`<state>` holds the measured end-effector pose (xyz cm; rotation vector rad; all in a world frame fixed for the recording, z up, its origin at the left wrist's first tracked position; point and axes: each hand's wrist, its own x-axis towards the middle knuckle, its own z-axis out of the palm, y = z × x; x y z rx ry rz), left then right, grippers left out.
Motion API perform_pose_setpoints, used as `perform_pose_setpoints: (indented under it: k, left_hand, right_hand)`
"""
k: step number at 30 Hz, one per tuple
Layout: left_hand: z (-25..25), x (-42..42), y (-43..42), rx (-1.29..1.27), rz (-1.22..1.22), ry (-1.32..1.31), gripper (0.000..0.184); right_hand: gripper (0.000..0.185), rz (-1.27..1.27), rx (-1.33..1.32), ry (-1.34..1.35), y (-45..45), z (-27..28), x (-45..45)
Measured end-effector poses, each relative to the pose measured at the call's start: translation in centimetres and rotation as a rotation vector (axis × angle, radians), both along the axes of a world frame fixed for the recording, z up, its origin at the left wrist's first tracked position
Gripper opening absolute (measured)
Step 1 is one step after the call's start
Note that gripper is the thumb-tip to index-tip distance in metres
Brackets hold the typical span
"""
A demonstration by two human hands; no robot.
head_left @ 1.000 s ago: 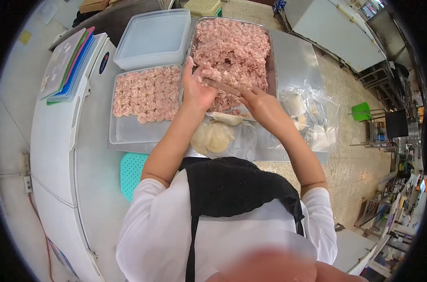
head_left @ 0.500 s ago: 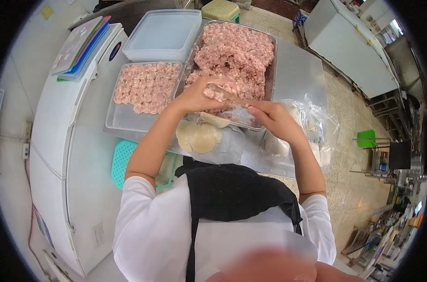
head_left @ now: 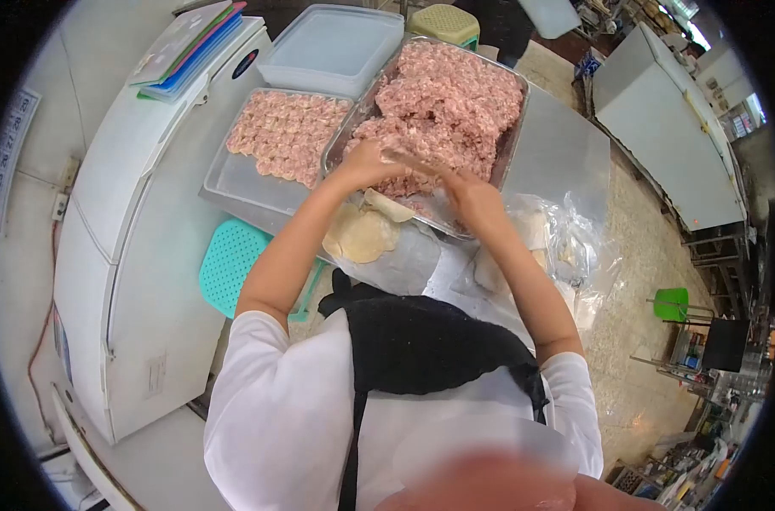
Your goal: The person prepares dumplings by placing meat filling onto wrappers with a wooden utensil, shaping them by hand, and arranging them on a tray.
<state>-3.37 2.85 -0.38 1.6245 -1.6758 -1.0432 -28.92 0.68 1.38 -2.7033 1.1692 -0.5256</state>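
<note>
Evidently, the fingers of the right hand (head_left: 475, 203) are closed on a flat brownish spatula (head_left: 414, 161), its end at the curled left hand (head_left: 363, 168), whose grip cannot be told. Both work above pink minced meat (head_left: 455, 94) in a rectangular metal tray (head_left: 510, 146), presumably to catch scraps; pale round dough wrappers (head_left: 360, 235) lie near, likely for reach.

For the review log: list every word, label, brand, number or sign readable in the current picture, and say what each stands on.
No text can be read with certainty.
Oval badge on the white appliance: lettering too small to read.
Pale label lower on the same appliance: too faint to read.
Printed sheet on the left wall: sideways characters, too blurred to quote.
</note>
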Motion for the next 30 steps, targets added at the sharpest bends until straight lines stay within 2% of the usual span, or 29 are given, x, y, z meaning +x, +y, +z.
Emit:
perform_pose_setpoints:
  k: [2, 5, 6, 9, 12, 15, 18, 21, 24, 27, 28, 30]
  left_hand:
    - [-1.4, 0.5, 0.3, -0.193, 0.048, -0.02, 0.05]
    - [1.6, 1.4, 1.8, -0.008, -0.006, 0.238, 0.06]
    - [3.6, 1.0, 2.7, 0.035, -0.019, 0.347, 0.065]
    - [5.4, 0.8, 3.3, -0.548, -0.124, 0.085, 0.053]
    - [6.8, 0.6, 3.6, -0.439, -0.255, 0.053, 0.042]
    - [6.1, 1.7, 2.7, -0.532, -0.337, -0.145, 0.031]
    - [5.4, 3.2, 3.1, -0.259, -0.25, -0.042, 0.034]
    - [4.6, 5.7, 3.0, -0.243, -0.246, 0.045, 0.05]
    - [5.3, 8.0, 4.1, -0.399, -0.28, 0.095, 0.036]
    - [7.8, 11.0, 7.2, -0.12, -0.195, 0.199, 0.034]
    - [7.5, 12.0, 7.2, -0.145, -0.214, 0.198, 0.035]
    - [6.5, 13.9, 7.2, -0.19, -0.249, 0.199, 0.035]
  right_hand:
    - [0.026, -0.045, 0.07, 0.155, -2.8, -4.1, -1.8]
    - [0.026, -0.095, 0.193, 0.156, -1.4, 0.6, -3.1]
    - [0.03, -0.123, 0.264, 0.034, -0.7, 2.7, -3.4]
    - [0.033, 0.001, 0.473, -0.309, 1.0, 6.5, -4.0]
    - [0.033, 0.12, 0.468, -0.292, 3.5, 7.9, -1.1]
    - [0.031, 0.131, 0.506, -0.253, 3.6, 6.4, 0.7]
    - [0.027, -0.003, 0.139, -0.009, 4.1, 9.3, 1.2]
    - [0.023, 0.012, -0.032, -0.111, 7.0, 8.9, 4.6]
    - [0.025, 0.027, 0.011, 0.017, 6.6, 9.7, 6.4]
    - [0.029, -0.019, 0.157, -0.04, 7.7, 12.9, 8.7]
    - [0.03, -0.041, 0.226, -0.085, 8.3, 13.4, 9.6]
    - [0.03, 0.105, 0.163, -0.147, 9.3, 11.2, 12.7]
